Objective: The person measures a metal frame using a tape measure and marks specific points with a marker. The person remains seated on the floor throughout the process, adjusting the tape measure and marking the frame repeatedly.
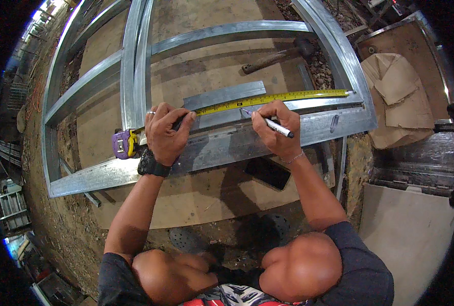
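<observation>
A metal frame of silvery channels point(97, 176) lies flat before me. Along its near rail stretches the yellow blade of a tape measure point(288, 95), its end at the right corner of the frame. The purple and yellow case sits left of my left hand point(167, 127), which pinches the blade between thumb and fingers. My right hand point(279, 127) grips a white marker point(279, 127) with its tip pointing up and left, close below the blade; whether it touches the metal I cannot tell. A short loose metal strip point(224, 95) lies just beyond the blade.
Inside the frame, a hammer point(273, 58) with a dark head rests on a brown board point(186, 211). A black phone point(268, 172) lies on the board near my right forearm. Crumpled brown paper point(398, 97) and a pale panel point(405, 229) are at the right.
</observation>
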### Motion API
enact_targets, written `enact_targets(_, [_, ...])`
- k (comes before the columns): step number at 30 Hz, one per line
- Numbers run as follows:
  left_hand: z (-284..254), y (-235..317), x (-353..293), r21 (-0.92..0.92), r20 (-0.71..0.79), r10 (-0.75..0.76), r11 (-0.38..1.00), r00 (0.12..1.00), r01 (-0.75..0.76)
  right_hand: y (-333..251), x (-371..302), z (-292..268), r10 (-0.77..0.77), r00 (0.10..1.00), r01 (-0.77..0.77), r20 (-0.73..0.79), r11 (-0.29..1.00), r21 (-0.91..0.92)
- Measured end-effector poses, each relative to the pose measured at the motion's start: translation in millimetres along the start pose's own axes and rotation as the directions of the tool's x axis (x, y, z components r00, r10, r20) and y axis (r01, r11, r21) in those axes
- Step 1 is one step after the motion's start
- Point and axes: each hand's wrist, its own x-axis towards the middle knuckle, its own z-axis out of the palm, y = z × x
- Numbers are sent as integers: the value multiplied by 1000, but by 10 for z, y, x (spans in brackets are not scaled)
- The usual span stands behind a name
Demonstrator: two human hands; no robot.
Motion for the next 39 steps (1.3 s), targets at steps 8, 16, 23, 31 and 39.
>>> enact_targets(8, [28, -25, 45, -4, -2, 3, 1000, 1000, -3, 47, 63, 2, -87, 996, 86, -22, 995, -45])
enact_targets(16, [32, -44, 43, -8, -12, 9, 1000, 1000, -9, 24, 76, 1, -93, 995, 92, -18, 995, -32])
enact_targets(23, [15, -13, 50, 11, -14, 26, 1000, 1000, -26, 15, 72, -4, -81, 997, 81, -17, 996, -37])
enact_targets(31, [21, -16, 51, 3, -11, 13, 1000, 1000, -13, 5, 73, -6, -74, 997, 74, -12, 997, -33])
enact_targets(39, [10, -7, 61, 19, -13, 22, 1000, 1000, -22, 6, 65, 2, -40, 999, 40, -9, 999, -24])
